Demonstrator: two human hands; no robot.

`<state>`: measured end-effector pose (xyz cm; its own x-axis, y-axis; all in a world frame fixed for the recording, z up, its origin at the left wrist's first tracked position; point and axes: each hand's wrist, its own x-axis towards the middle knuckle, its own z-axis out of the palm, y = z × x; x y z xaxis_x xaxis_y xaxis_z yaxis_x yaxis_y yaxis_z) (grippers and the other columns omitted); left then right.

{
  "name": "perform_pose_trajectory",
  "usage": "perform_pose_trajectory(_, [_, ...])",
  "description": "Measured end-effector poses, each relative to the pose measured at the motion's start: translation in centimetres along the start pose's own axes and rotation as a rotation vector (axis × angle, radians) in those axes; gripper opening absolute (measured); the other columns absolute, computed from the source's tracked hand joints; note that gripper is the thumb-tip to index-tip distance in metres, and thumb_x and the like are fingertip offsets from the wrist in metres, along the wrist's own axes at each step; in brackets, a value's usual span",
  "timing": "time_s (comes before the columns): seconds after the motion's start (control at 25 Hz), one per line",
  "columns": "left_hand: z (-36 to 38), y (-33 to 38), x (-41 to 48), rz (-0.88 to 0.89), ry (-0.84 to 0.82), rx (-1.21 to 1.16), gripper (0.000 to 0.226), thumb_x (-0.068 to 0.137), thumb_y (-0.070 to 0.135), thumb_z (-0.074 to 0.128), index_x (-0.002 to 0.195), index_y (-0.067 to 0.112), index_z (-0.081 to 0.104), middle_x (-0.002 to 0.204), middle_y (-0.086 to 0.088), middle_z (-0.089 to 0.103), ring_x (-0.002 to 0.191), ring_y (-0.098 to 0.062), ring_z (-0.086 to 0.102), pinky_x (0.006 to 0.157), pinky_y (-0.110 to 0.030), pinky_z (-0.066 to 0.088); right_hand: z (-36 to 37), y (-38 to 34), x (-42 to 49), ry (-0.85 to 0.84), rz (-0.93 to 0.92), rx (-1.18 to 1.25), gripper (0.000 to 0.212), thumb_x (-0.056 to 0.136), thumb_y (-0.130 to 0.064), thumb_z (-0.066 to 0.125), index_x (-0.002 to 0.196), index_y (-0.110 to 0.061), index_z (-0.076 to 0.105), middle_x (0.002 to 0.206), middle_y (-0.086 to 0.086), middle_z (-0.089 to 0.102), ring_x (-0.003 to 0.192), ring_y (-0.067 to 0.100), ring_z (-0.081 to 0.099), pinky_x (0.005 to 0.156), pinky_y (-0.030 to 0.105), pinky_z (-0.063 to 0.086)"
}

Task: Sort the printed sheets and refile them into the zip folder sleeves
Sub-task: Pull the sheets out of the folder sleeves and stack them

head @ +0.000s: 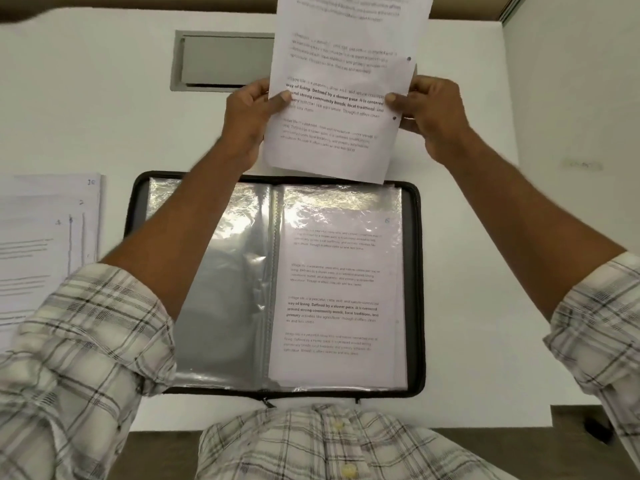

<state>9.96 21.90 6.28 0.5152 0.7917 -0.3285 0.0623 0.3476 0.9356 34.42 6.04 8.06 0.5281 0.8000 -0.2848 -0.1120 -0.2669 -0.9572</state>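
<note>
White paper is clamped under both thumbs: the left hand (247,112) grips the printed sheets (339,133) at their left edge, the right hand (433,112) at the right, above the open zip folder (419,271) lying on the white table (485,237).

I see glossy, crinkled clear plastic sleeves (225,289) inside the black fabric-edged zip folder (420,289), on a matt white surface (485,237); matt white printed paper sheets (332,133) above it.

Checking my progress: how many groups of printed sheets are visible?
3: held sheets in left hand and right hand; a filed sheet in the zip folder, right side; a stack left on the table. More may be hidden.
</note>
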Motion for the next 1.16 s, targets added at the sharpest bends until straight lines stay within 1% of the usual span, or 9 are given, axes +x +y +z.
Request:
perform_pose_trajectory(0.12, [-1.2, 2.2, -1.9, 0.066, 0.017, 0.011, 0.028, 0.094, 0.011, 0.074, 0.121, 0.006, 0.07, 0.111, -0.005, 0.079, 0.102, -0.021, 0.075, 0.085, -0.037, 0.061, 1.2, -1.7, -1.1, 0.065, -0.101, 0.028, 0.033, 0.086, -0.008, 0.078, 0.116, 0.003, 0.069, 0.106, 0.012, 0.078, 0.101, 0.029, 0.075, 0.088, 0.045, 0.062])
perform_pose_trajectory(0.2, [-2.8, 2.7, -3.6, 0.073, 0.031, 0.026, 0.031, 0.094, 0.013, 0.074, 0.124, 0.005, 0.07, 0.116, -0.006, 0.077, 0.107, -0.022, 0.074, 0.088, -0.038, 0.061, 2.4, -3.0, -2.1, 0.066, -0.13, 0.05, 0.032, 0.086, -0.009, 0.079, 0.114, 0.003, 0.069, 0.106, 0.012, 0.078, 0.1, 0.029, 0.075, 0.089, 0.044, 0.062])
perform_pose_trajectory(0.4, [-10.3, 2.0, -9.6, 0.028, 0.087, 0.059, 0.031, 0.094, 0.013, 0.074, 0.124, 0.004, 0.071, 0.116, -0.007, 0.077, 0.105, -0.024, 0.075, 0.086, -0.037, 0.061, 8.3, -3.0, -6.4, -0.078, -0.059, 0.059, 0.028, 0.089, -0.004, 0.074, 0.116, 0.003, 0.069, 0.11, 0.016, 0.077, 0.104, 0.028, 0.074, 0.092, 0.04, 0.06])
perform_pose_trajectory(0.52, [-17.0, 0.7, -13.7, -0.022, 0.14, 0.062, 0.032, 0.094, 0.011, 0.074, 0.124, 0.003, 0.071, 0.117, -0.008, 0.077, 0.106, -0.024, 0.075, 0.088, -0.034, 0.061, 14.6, -1.0, -9.8, -0.115, 0.015, 0.091, 0.025, 0.09, 0.001, 0.072, 0.114, 0.003, 0.07, 0.108, 0.017, 0.077, 0.102, 0.03, 0.075, 0.089, 0.039, 0.061])
perform_pose_trajectory(0.72, [-30.8, -1.3, -20.4, -0.109, 0.243, 0.13, 0.029, 0.094, 0.009, 0.072, 0.122, 0.009, 0.073, 0.104, 0.002, 0.08, 0.097, -0.016, 0.075, 0.081, -0.027, 0.058, 29.1, 3.4, -16.0, -0.129, 0.165, 0.227, 0.024, 0.089, 0.011, 0.065, 0.112, 0.005, 0.069, 0.09, 0.008, 0.077, 0.082, 0.018, 0.076, 0.073, 0.026, 0.06])
perform_pose_trajectory(0.8, [-36.1, -1.7, -22.7, -0.143, 0.28, 0.175, 0.028, 0.092, 0.006, 0.072, 0.12, 0.009, 0.073, 0.1, 0.005, 0.08, 0.092, -0.014, 0.075, 0.082, -0.028, 0.058, 34.9, 5.0, -18.3, -0.116, 0.242, 0.258, 0.026, 0.088, 0.016, 0.062, 0.11, 0.004, 0.069, 0.084, 0.006, 0.076, 0.075, 0.016, 0.074, 0.066, 0.024, 0.059])
perform_pose_trajectory(0.92, [-43.3, -1.9, -25.6, -0.189, 0.32, 0.23, 0.029, 0.089, 0.002, 0.073, 0.116, 0.012, 0.074, 0.101, 0.004, 0.079, 0.087, -0.011, 0.075, 0.086, -0.032, 0.058, 42.4, 7.1, -20.9, -0.133, 0.322, 0.235, 0.034, 0.087, 0.016, 0.061, 0.119, 0.006, 0.066, 0.096, 0.014, 0.074, 0.079, 0.021, 0.072, 0.064, 0.023, 0.058])
perform_pose_trajectory(1.04, [-48.3, -2.5, -27.5, -0.223, 0.398, 0.265, 0.03, 0.086, 0.001, 0.077, 0.112, 0.016, 0.073, 0.111, -0.008, 0.075, 0.082, -0.007, 0.073, 0.078, -0.026, 0.056, 47.5, 8.5, -22.1, -0.182, 0.343, 0.144, 0.036, 0.087, 0.011, 0.065, 0.122, 0.001, 0.066, 0.104, 0.014, 0.075, 0.087, 0.019, 0.072, 0.071, 0.023, 0.059])
perform_pose_trajectory(1.16, [-51.4, -3.9, -28.2, -0.228, 0.42, 0.329, 0.036, 0.085, 0.002, 0.079, 0.119, 0.012, 0.071, 0.117, -0.014, 0.073, 0.093, -0.017, 0.072, 0.081, -0.029, 0.056, 50.5, 9.3, -22.8, -0.22, 0.336, 0.096, 0.036, 0.089, 0.011, 0.064, 0.124, 0.002, 0.067, 0.11, 0.013, 0.075, 0.093, 0.02, 0.072, 0.075, 0.024, 0.06])
